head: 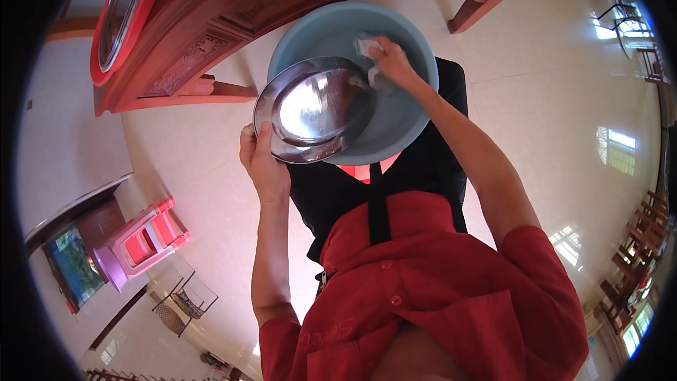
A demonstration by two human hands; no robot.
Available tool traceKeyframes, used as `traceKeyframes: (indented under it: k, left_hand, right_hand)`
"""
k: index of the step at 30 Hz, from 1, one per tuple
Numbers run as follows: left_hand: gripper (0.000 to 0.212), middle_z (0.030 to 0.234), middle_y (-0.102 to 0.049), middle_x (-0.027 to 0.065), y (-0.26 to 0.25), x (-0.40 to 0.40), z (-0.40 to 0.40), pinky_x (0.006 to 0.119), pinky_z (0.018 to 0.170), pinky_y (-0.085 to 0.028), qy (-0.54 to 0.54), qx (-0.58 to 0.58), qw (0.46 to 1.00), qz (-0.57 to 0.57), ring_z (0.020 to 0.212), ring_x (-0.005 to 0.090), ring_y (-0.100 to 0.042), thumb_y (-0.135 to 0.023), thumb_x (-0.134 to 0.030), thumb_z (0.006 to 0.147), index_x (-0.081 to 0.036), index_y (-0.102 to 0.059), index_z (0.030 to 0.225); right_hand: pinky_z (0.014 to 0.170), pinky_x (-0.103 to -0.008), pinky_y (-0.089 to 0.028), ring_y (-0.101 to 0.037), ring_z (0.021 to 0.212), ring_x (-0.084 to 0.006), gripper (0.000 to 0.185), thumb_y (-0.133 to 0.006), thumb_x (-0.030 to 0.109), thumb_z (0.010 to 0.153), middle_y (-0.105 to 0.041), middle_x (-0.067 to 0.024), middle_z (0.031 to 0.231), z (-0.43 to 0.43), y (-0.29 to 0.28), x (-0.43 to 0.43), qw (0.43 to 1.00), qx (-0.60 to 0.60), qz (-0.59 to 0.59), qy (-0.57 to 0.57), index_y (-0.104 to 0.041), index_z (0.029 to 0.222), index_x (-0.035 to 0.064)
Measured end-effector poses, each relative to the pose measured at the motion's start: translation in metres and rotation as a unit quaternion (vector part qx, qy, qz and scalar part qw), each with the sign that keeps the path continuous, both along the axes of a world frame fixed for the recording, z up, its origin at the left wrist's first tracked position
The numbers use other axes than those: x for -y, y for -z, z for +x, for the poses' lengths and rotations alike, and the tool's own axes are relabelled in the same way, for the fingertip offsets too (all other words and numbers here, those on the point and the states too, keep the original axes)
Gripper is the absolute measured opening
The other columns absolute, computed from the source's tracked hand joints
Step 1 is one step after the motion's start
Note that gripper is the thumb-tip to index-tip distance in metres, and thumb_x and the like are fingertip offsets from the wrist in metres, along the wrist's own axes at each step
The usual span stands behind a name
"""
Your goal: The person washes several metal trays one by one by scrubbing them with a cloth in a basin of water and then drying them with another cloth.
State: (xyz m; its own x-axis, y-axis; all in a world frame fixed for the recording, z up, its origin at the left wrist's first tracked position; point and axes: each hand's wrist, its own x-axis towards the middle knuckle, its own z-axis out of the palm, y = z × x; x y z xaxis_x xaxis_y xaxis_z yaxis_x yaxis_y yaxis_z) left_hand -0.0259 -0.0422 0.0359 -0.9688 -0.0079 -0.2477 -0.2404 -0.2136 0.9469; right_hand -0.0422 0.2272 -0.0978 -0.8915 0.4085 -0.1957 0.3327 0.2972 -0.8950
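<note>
My left hand grips the near-left rim of an oval stainless steel platter, thumb on its upper face. The platter is tilted over the left side of a round blue-grey plastic basin and catches bright reflections. Inside the basin, at its right, my right hand is closed around a wet white cloth. Part of the cloth hangs below the fingers. Water seems to lie in the basin, though its depth is hard to tell.
A carved reddish wooden cabinet stands just beyond the basin. On its left end sits a red tray with metal platters. Pink and red plastic stools are stacked at left, near a wire-framed chair. Wooden furniture lines the far right.
</note>
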Motion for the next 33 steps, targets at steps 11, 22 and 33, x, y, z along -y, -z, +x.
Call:
traceKeyframes:
  k: [11,22,33]
  left_hand:
    - [0.048,0.115,-0.055,0.0125,-0.013,-0.033,-0.016,0.035,0.093,-0.041,0.026,0.025,0.999,0.029,0.106,0.0215,-0.052,-0.027,-0.038,0.098,0.000,-0.047,0.120]
    - [0.058,0.119,-0.052,0.0106,-0.031,-0.056,-0.010,0.033,0.090,-0.043,0.057,0.036,0.997,0.027,0.106,0.0215,-0.052,-0.025,-0.047,0.097,0.001,-0.041,0.126]
    - [0.039,0.113,-0.055,0.0106,-0.014,-0.044,-0.005,0.030,0.088,-0.043,0.042,-0.014,0.998,-0.038,0.102,0.0195,-0.054,-0.036,-0.026,0.097,0.003,-0.048,0.119]
  right_hand:
    - [0.087,-0.0364,-0.041,-0.051,0.103,-0.0331,0.026,-0.055,0.006,0.080,-0.054,-0.0145,0.110,0.056,-0.067,0.067,0.982,-0.158,-0.022,-0.103,-0.057,0.106,0.0068]
    - [0.097,-0.0420,-0.031,-0.038,0.111,-0.0333,0.030,-0.053,0.013,0.085,-0.050,-0.0144,0.117,0.048,-0.147,0.110,0.955,-0.243,-0.053,-0.160,-0.054,0.115,0.0115]
    - [0.097,-0.0411,-0.033,-0.042,0.107,-0.0387,0.034,-0.039,0.031,0.092,-0.054,-0.0183,0.114,0.003,-0.062,0.067,0.993,-0.104,0.009,-0.046,-0.053,0.116,0.0096]
